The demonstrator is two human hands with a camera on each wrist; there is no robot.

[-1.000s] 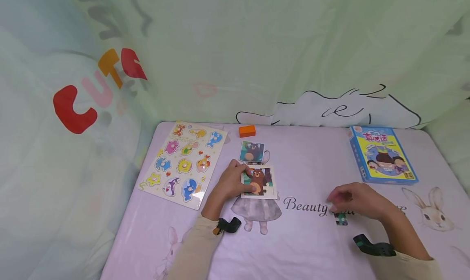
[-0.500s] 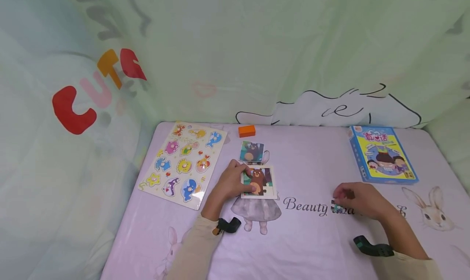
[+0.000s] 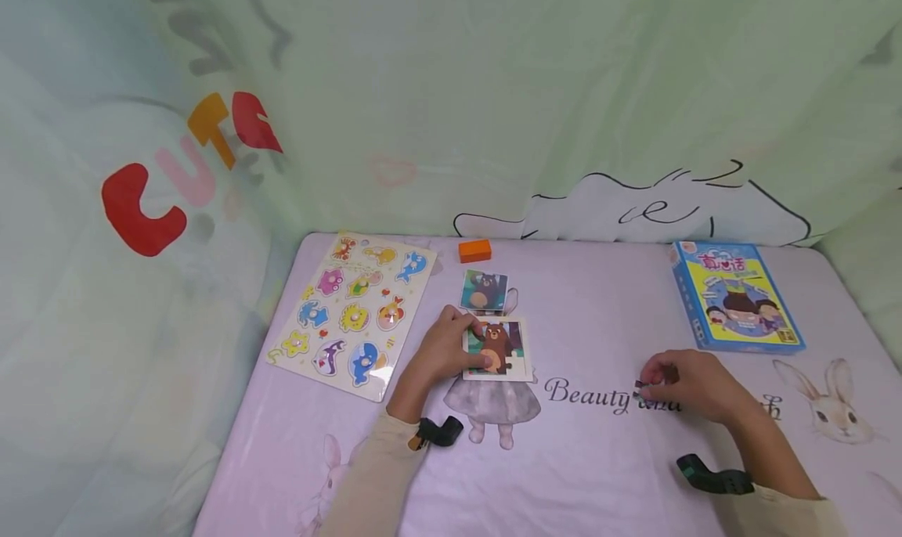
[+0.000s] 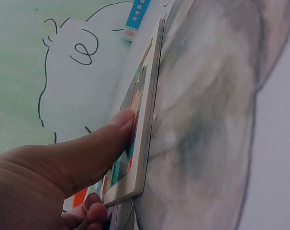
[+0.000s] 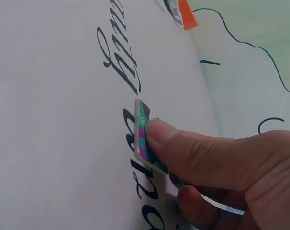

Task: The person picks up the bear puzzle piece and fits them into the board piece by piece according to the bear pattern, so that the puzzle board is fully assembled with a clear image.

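Observation:
In the head view my left hand (image 3: 449,346) holds a small framed jigsaw puzzle (image 3: 496,338) of a brown bear by its left side. The thumb lies on the picture, and in the left wrist view other fingers curl at the frame's edge (image 4: 141,177). A pale patch of backing shows at the puzzle's lower right. Further right, my right hand (image 3: 694,384) pinches a puzzle piece (image 5: 141,134) between thumb and fingers. That piece has green, purple and dark patches and is tilted on edge, close over the printed lettering. Part of it is hidden behind the thumb.
A square bear picture card (image 3: 484,291) lies just beyond the puzzle, and an orange block (image 3: 475,250) sits behind that. An animal peg board (image 3: 352,318) lies at left. A blue and yellow box (image 3: 738,298) stands at right. Curtains hang behind the table.
The puzzle piece, earlier lying below my right hand on the cloth, is now pinched in its fingers and turned. My left hand and the framed puzzle stay in place.

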